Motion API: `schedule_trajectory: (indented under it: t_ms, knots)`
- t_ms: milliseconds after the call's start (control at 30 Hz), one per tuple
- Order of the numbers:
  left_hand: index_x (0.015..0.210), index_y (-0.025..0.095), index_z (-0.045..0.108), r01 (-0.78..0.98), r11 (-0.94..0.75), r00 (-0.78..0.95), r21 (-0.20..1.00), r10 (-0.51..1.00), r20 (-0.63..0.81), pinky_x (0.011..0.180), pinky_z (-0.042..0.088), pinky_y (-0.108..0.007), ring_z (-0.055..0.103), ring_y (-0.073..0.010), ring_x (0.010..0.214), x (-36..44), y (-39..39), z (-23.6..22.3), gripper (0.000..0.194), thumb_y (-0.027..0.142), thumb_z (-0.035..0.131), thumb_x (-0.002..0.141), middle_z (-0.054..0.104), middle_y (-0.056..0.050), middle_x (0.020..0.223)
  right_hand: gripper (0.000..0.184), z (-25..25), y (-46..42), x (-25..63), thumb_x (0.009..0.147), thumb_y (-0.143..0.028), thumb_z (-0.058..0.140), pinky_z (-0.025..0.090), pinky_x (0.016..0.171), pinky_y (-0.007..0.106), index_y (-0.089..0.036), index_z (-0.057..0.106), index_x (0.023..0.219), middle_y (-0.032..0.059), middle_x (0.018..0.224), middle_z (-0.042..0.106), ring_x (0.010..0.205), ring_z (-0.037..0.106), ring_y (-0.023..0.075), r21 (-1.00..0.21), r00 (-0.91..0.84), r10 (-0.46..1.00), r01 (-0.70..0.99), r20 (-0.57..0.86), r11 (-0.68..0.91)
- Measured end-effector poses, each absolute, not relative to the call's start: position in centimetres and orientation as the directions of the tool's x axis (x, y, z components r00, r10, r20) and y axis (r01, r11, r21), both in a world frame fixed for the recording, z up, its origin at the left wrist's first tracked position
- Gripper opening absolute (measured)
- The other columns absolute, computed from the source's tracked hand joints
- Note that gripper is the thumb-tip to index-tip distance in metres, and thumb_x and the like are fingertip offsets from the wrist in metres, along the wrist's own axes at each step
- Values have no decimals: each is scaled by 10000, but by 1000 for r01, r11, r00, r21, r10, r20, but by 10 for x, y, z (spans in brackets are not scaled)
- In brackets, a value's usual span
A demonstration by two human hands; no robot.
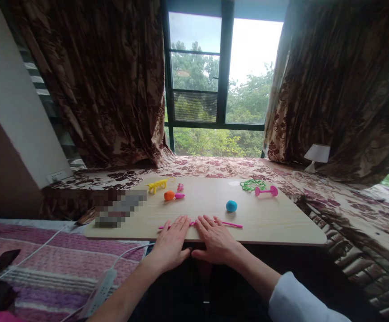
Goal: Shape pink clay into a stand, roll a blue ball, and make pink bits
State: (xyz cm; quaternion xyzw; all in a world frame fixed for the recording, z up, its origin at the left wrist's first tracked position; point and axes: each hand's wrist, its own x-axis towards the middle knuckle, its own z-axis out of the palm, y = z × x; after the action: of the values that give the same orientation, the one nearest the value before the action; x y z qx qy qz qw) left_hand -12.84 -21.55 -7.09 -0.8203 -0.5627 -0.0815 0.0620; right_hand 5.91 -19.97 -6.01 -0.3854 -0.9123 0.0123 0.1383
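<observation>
A thin pink strand (232,225), which looks like modelling clay, lies across the near side of the table (194,205). My left hand (172,239) rests flat over its left part, fingers stretched out. Beside it my right hand (214,237) lies flat over the strand's right part, fingers extended. Both hands touch the strand from above, and the palms hide much of it. Just beyond my right hand sits a blue ball (231,206). Farther off on the left are an orange ball (169,195) and a small pink oblong lump (180,196), side by side.
At the table's far side stand a yellow animal-like figure (157,186), a small pink piece (180,187), a green tangle of strands (253,184) and a pink dumbbell shape (266,191). A blurred-out item (120,209) lies left. A power strip (102,290) rests on the bed (46,268).
</observation>
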Motion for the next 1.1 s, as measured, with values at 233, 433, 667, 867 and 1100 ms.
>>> schedule_trajectory:
  t_ms: [233, 433, 667, 867, 1100]
  knots:
    - [1383, 237, 181, 924, -383, 376, -19, 895, 241, 1086, 80, -424, 118, -204, 1344, -127, -229, -79, 737, 244, 462, 701, 187, -41, 1467, 922, -66, -208, 58, 706, -655, 440, 89, 1065, 447, -92, 180, 1388, 159, 1446, 175, 1324, 135, 278, -112, -676, 699, 696, 232, 710]
    - [1364, 163, 248, 944, -328, 329, -40, 927, 181, 1071, 104, -453, 171, -226, 1330, -122, -209, -71, 754, 167, 433, 633, 239, -93, 1448, 944, -60, -191, 52, 662, -626, 502, 115, 1045, 479, -95, 199, 1382, 169, 1430, 223, 1303, 188, 309, -115, -645, 746, 739, 167, 664]
    - [1376, 198, 215, 930, -363, 368, -64, 910, 192, 1077, 101, -424, 147, -182, 1337, -128, -219, -76, 814, 102, 400, 588, 212, -48, 1460, 964, -68, -194, 55, 647, -591, 537, 99, 1054, 464, -85, 179, 1385, 169, 1437, 200, 1308, 177, 297, -74, -680, 703, 706, 206, 704]
    - [1381, 168, 195, 943, -329, 332, -46, 934, 130, 1076, 75, -441, 109, -197, 1344, -124, -214, -73, 807, 102, 397, 602, 162, -68, 1472, 986, -64, -192, 48, 620, -549, 580, 98, 1048, 482, -78, 173, 1385, 180, 1436, 193, 1305, 171, 313, -74, -662, 736, 735, 142, 674]
    - [1371, 170, 231, 949, -311, 316, -60, 941, 118, 1076, 99, -433, 143, -195, 1338, -120, -212, -68, 813, 86, 397, 580, 200, -63, 1461, 981, -63, -189, 45, 617, -508, 600, 140, 1041, 482, -63, 175, 1382, 194, 1431, 196, 1303, 184, 315, -62, -666, 733, 733, 141, 677]
